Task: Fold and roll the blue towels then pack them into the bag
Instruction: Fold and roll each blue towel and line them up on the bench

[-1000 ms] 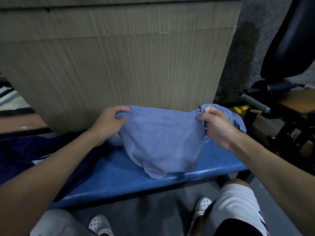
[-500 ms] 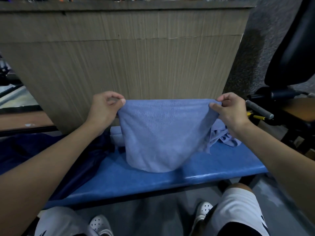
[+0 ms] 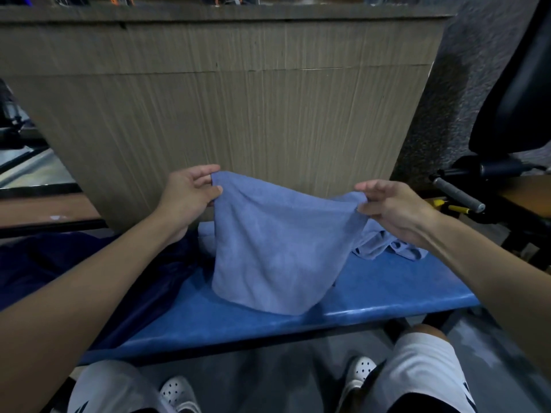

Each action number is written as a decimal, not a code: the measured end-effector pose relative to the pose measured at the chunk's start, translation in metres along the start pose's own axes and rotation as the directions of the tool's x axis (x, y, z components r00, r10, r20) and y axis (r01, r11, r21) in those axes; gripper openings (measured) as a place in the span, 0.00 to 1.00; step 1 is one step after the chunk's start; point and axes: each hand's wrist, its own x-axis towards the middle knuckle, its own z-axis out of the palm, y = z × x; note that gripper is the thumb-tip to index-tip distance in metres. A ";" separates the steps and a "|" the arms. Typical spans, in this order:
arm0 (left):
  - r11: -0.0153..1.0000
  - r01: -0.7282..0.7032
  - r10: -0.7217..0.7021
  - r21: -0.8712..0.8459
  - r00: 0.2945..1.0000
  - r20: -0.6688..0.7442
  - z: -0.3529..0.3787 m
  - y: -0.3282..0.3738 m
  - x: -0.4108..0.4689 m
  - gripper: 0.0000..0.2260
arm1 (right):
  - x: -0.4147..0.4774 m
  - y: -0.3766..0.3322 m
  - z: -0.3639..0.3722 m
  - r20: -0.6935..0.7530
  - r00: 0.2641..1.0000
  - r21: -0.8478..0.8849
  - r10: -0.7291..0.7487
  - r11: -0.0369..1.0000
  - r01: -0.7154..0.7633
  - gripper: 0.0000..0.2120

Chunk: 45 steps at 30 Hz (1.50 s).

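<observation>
Above the blue bench point(image 3: 372, 296), a blue towel point(image 3: 277, 251) hangs, top edge running left to right, lower edge resting on the bench. Left hand point(image 3: 186, 201) and right hand point(image 3: 396, 210) each pinch an upper corner. Another crumpled towel point(image 3: 384, 245) lies behind.
</observation>
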 end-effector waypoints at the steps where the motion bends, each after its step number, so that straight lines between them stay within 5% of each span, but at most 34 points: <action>1: 1.000 -0.005 0.005 0.011 1.000 0.010 -0.002 -0.001 0.000 0.17 | 0.000 0.002 0.001 -0.043 0.998 -0.108 -0.043 0.993 0.038 0.15; 4: 0.999 -0.026 0.026 0.033 1.000 0.011 -0.009 -0.004 0.002 0.16 | 0.004 0.010 0.000 -0.145 0.975 -0.324 -0.168 0.939 0.114 0.09; 9: 0.998 -0.049 0.049 0.047 0.999 -0.005 -0.010 -0.004 0.004 0.13 | 0.013 0.014 -0.006 -0.236 0.947 -0.415 -0.218 0.904 0.105 0.06; 16: 0.995 -0.073 0.077 0.068 0.995 -0.059 -0.011 -0.005 0.010 0.10 | 0.016 0.001 -0.010 -0.204 0.974 -0.017 -0.099 0.995 0.098 0.03; 18: 0.995 -0.076 0.080 0.065 0.995 -0.061 -0.011 -0.005 0.011 0.10 | 0.017 -0.002 -0.015 -0.137 0.988 0.009 -0.073 0.997 0.075 0.12; 21: 0.996 -0.076 0.079 0.052 0.995 -0.060 -0.010 -0.003 0.011 0.09 | 0.016 -0.004 -0.018 -0.085 0.992 -0.174 -0.092 0.982 0.076 0.21; 28: 0.991 -0.122 0.125 0.060 0.992 -0.037 -0.006 0.003 0.007 0.08 | 0.013 -0.007 -0.019 -0.159 0.930 -0.455 -0.333 0.860 0.230 0.02; 33: 0.982 -0.138 0.143 0.126 0.989 -0.027 -0.008 0.002 0.005 0.12 | 0.008 -0.007 -0.024 -0.126 0.937 -0.424 -0.326 0.872 0.247 0.08; 39: 0.997 -0.019 0.009 0.075 0.991 0.130 -0.005 0.006 0.001 0.19 | 0.009 -0.010 -0.021 -0.199 0.945 -0.232 -0.259 0.950 0.211 0.01; 45: 0.988 -0.048 0.043 0.145 0.998 0.034 -0.010 0.005 0.003 0.13 | 0.002 -0.013 -0.023 -0.132 0.973 -0.171 -0.187 0.972 0.163 0.06</action>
